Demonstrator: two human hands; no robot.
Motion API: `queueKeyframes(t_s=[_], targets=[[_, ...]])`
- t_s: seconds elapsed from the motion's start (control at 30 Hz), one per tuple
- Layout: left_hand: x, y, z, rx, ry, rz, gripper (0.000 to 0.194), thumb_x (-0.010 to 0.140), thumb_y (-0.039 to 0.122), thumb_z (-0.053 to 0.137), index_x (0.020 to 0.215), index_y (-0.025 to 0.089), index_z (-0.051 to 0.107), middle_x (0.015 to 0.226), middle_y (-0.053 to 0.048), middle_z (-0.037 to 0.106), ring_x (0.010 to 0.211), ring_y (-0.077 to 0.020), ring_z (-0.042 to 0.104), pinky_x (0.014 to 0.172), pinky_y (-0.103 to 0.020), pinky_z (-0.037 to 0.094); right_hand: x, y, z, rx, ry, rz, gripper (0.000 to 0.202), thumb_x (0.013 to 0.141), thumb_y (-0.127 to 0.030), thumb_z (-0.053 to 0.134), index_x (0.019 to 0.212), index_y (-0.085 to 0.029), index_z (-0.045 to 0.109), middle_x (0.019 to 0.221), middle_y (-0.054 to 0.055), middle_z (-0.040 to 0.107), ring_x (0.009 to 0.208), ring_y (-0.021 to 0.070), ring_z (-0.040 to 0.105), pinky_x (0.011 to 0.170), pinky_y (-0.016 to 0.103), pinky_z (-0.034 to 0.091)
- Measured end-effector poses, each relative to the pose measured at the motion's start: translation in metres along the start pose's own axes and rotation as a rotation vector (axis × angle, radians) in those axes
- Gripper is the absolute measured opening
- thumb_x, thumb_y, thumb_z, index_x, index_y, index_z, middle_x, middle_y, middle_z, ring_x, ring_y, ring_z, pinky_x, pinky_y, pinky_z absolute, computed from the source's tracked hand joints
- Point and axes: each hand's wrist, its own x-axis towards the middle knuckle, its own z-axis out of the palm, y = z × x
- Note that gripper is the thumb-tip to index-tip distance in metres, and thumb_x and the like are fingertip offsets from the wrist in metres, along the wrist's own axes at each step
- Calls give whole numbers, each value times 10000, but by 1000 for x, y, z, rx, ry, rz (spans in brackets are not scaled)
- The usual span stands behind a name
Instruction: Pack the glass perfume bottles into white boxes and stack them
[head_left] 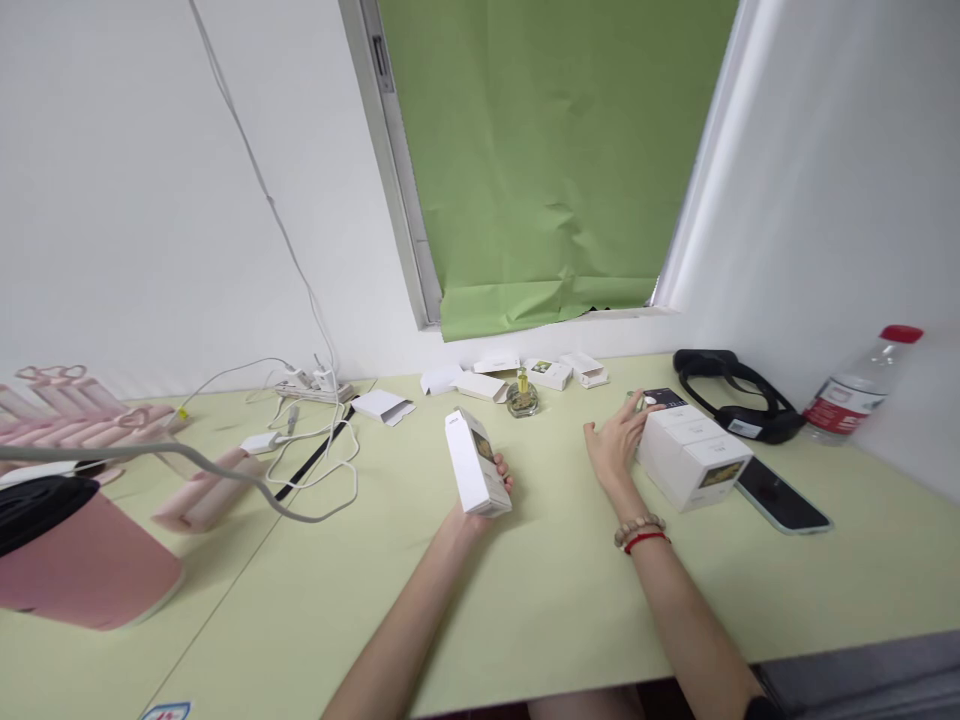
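Observation:
My left hand (505,474) grips a white cardboard box (469,470) from below and its right side. The box is tilted and has a dark printed picture on its side. On the right, my right hand (616,435) is open, its fingers spread and nothing held in them. Its fingertips reach over the far end of a row of white boxes (679,445) and a dark-topped piece (666,398); whether they touch is unclear. A round glass bottle with a yellowish neck (523,398) stands beyond and between the hands.
Several small white cartons (550,373) lie along the wall. A phone (784,497), a black headset (739,400) and a red-capped bottle (851,390) are at right. Cables (330,478), pink tubes (206,490) and a pink bin (90,560) occupy the left.

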Motion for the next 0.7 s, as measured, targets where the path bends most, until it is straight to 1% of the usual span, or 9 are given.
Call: queueKeyframes(t_s=[0.2, 0.37, 0.47, 0.53, 0.6, 0.7], targets=[[1, 0, 0, 12, 1, -5, 264, 676, 372, 657, 770, 152, 543, 667, -6, 576, 612, -137, 591, 591, -243, 496, -4, 2, 3, -100, -53, -13, 959, 624, -197, 614, 1396, -31, 71, 1433, 294, -62, 1301, 418, 166, 1027, 483, 226], [3, -1, 1, -7, 32, -9, 250, 673, 347, 660, 753, 161, 513, 653, -3, 545, 590, -128, 573, 563, -239, 488, -6, 9, 7, -85, -76, -9, 974, 613, -214, 624, 1408, -100, 74, 1451, 257, -93, 1321, 409, 130, 979, 491, 309], [3, -1, 1, -16, 37, -1, 246, 680, 340, 652, 754, 163, 498, 650, 2, 525, 584, -122, 560, 559, -237, 482, -5, 12, 9, -52, -70, -1, 942, 636, -217, 596, 1411, -109, 71, 1461, 233, -87, 1328, 387, 137, 973, 478, 332], [3, 0, 2, -20, 45, 12, 252, 675, 338, 657, 757, 159, 500, 656, -1, 521, 591, -122, 556, 562, -235, 480, -3, 14, 11, -30, -63, 10, 889, 667, -207, 556, 1408, -99, 77, 1462, 235, -47, 1325, 375, 164, 979, 475, 328], [2, 0, 3, -17, 54, 18, 251, 675, 336, 656, 758, 153, 506, 662, -9, 523, 600, -126, 557, 565, -237, 480, -1, 16, 15, -10, -36, 24, 832, 688, -196, 520, 1400, -88, 103, 1456, 244, 18, 1322, 364, 183, 1002, 472, 296], [0, 1, 5, -10, 76, 14, 229, 693, 337, 634, 762, 157, 511, 663, -11, 530, 600, -131, 562, 560, -245, 484, 3, 22, 23, 38, 20, 94, 841, 681, -232, 530, 1390, -71, 109, 1419, 260, 158, 1313, 359, 204, 1030, 477, 242]])
